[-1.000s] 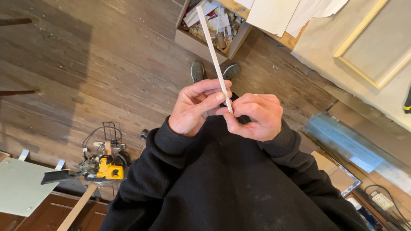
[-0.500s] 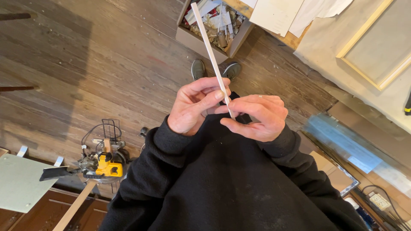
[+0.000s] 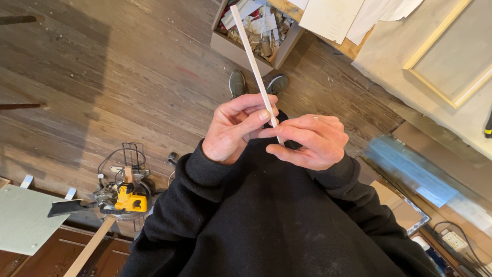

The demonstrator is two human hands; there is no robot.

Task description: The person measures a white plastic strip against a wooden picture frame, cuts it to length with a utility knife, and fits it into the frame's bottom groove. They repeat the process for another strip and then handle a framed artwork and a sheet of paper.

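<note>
Container: one open cardboard box point(image 3: 241, 48) stands on the wood plank floor point(image 3: 102, 77), at the top of the view, just beyond the person's two shoes point(image 3: 237, 83). It holds a loose heap of offcuts point(image 3: 261, 25): pale strips, wood scraps and bits of paper, with something red at its left inner corner. Individual pieces cannot be told apart. The box's far rim is cut off by the top of the frame.

Held item: a thin, pale wooden strip point(image 3: 253, 61) runs from the hands up and leftward, its far end overlying the box in the view. Left hand point(image 3: 233, 128) pinches the strip between thumb and forefinger near its lower end, remaining fingers curled. Right hand point(image 3: 310, 141) closes on the same lower end from the other side, fingertips pressed together around it. The strip's lower tip is hidden behind the fingers.

Surroundings: a yellow-and-black mitre saw point(image 3: 123, 197) sits on the floor at lower left, with a length of timber point(image 3: 89, 249) running out of frame from it. A grey panel point(image 3: 23, 218) is cut off at the left edge. A framed canvas point(image 3: 451, 56) lies at upper right, partly out of view. Items at the lower right corner are blurred; a power strip point(image 3: 451, 238) is just legible. The black sweatshirt point(image 3: 277, 220) hides the floor beneath.
</note>
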